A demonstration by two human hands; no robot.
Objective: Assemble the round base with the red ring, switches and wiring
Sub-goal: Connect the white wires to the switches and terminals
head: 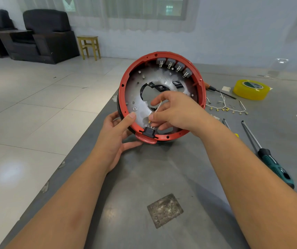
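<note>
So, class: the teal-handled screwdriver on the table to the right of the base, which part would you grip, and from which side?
Grip the teal-handled screwdriver by its thick ribbed handle, coming from above. It lies flat on the table, handle nearest the person and thin shaft pointing away, so the handle is likely the surest hold. The right hand is nearest but is pinching a wire.

Round base (160,97) w/ red ring, tilted up, four grey switches (173,66) along top.
</note>
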